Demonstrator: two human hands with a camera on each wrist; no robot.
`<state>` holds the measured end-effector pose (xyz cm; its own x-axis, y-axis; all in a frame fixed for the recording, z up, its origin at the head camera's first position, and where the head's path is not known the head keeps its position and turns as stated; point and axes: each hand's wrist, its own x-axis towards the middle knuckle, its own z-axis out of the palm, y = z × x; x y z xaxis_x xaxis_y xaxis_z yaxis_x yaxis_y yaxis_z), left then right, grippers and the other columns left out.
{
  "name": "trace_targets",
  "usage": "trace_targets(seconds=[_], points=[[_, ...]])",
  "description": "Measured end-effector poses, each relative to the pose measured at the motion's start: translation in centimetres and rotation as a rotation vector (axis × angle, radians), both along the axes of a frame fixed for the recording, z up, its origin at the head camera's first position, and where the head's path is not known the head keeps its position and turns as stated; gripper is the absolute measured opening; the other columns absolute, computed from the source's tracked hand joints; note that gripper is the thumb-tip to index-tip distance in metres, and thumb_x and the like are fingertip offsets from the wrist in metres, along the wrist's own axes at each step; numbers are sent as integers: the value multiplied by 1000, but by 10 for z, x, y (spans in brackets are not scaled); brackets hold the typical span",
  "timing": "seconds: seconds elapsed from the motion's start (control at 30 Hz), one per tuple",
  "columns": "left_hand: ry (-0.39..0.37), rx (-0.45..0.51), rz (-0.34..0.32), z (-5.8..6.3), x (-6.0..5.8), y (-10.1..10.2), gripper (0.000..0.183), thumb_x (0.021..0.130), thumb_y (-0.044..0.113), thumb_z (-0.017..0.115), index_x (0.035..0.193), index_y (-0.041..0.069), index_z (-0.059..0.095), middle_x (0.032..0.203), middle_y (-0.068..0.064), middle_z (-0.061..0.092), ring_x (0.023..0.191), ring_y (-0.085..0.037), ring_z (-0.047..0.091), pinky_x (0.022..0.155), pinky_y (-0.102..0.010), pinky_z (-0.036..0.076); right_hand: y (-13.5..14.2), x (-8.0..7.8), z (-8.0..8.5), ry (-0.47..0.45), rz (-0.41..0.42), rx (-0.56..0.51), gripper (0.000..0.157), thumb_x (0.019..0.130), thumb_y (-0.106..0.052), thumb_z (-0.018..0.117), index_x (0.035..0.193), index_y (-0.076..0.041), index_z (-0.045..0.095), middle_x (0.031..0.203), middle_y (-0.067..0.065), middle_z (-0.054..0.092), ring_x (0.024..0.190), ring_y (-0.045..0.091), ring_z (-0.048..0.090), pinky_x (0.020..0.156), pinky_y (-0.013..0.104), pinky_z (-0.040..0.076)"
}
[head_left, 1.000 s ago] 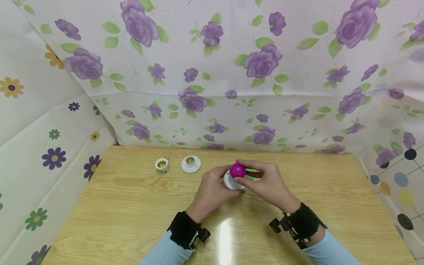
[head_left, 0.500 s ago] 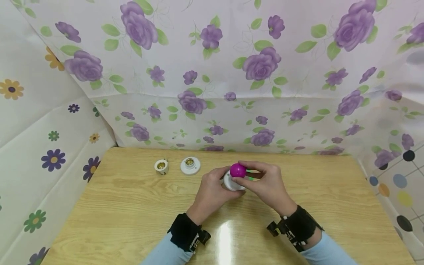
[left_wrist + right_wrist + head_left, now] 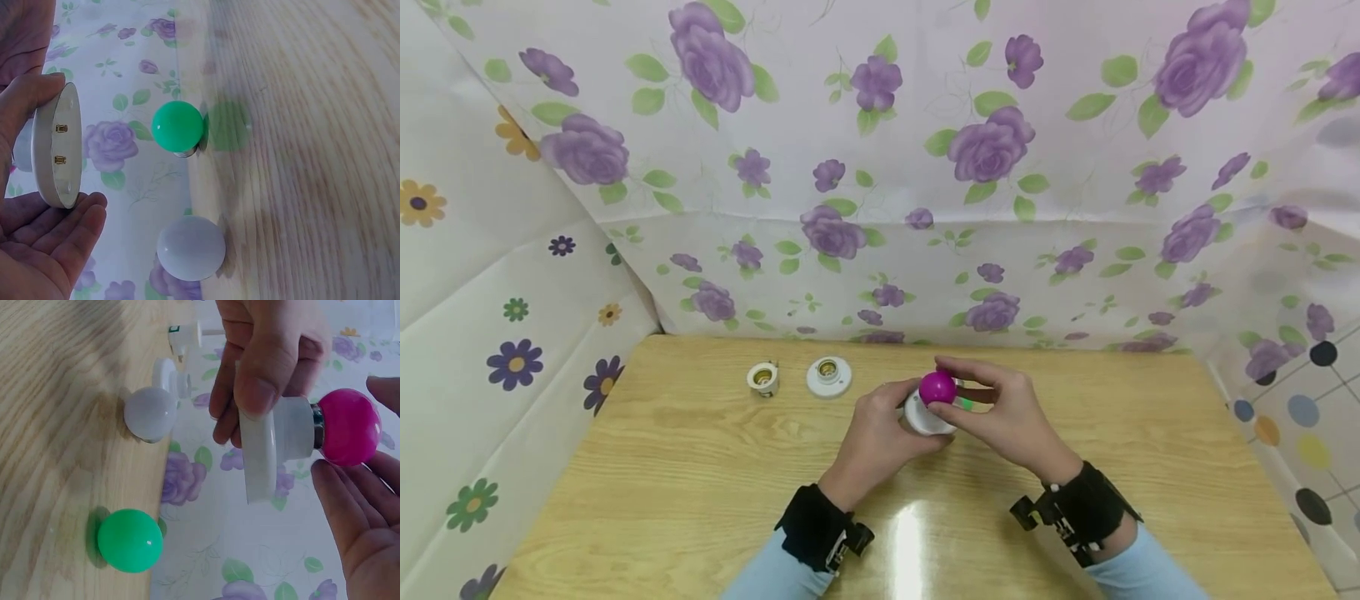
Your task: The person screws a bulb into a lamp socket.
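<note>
My left hand (image 3: 880,425) grips a white round lamp holder (image 3: 927,421) by its rim, thumb on one side and fingers on the other. Its underside, with two brass contacts, shows in the left wrist view. A magenta light bulb (image 3: 351,427) sits in the holder's socket, a band of metal cap (image 3: 319,425) visible between them. Around that bulb curl the thumb and fingers of my right hand (image 3: 1011,412); in the right wrist view one fingertip stands slightly off it. Beyond the hands, a green bulb (image 3: 178,127) and a white bulb (image 3: 191,248) stand on the table.
At the back left of the wooden table (image 3: 700,467) are a small white socket (image 3: 763,379) and a second round lamp holder (image 3: 829,377). A flowered cloth (image 3: 880,275) hangs behind the table, with more patterned sheeting at both sides.
The right hand's fingers shift slightly on the magenta bulb, the upper fingertip now a little off it. The left hand keeps its grip on the holder.
</note>
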<state>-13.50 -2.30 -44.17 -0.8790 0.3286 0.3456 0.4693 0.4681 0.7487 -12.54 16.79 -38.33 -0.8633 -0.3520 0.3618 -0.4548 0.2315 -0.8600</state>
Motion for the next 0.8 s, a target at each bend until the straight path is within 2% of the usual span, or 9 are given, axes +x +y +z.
trace_targets(seconds=[0.17, 0.3, 0.5, 0.67, 0.8], points=[[9, -9, -9, 0, -1, 0, 68, 68, 50, 77, 128, 28, 53, 116, 12, 55, 104, -4, 51, 84, -30, 47, 6, -8, -12, -7, 61, 58, 50, 85, -24, 69, 132, -21, 53, 130, -3, 52, 113, 21, 53, 85, 34, 46], [14, -7, -5, 0, -1, 0, 66, 68, 49, 77, 127, 28, 54, 115, 13, 55, 103, -3, 52, 83, -31, 48, 7, -8, -14, -11, 90, 55, 48, 86, -23, 68, 132, -21, 53, 130, -1, 52, 112, 21, 53, 85, 36, 47], [31, -2, -11, -1, -1, 0, 64, 68, 49, 78, 124, 29, 55, 110, 15, 57, 99, -2, 53, 80, -29, 48, 6, -7, -13, -7, 69, 49, 46, 84, -22, 69, 128, -16, 57, 125, 1, 56, 108, 20, 55, 81, 38, 49], [51, 12, -7, -2, 0, 1, 62, 68, 48, 78, 123, 29, 56, 108, 15, 58, 97, -1, 54, 79, -25, 48, 4, -6, -14, -4, 43, 31, 45, 83, -24, 71, 125, -17, 59, 121, 0, 58, 107, 21, 56, 79, 36, 50], [67, 22, 4, -2, 1, 1, 62, 68, 47, 78, 123, 27, 57, 107, 13, 59, 96, -1, 55, 77, -24, 48, 1, -5, -15, -3, 13, -9, 43, 81, -19, 73, 122, -14, 61, 118, 0, 60, 104, 22, 58, 78, 36, 50]])
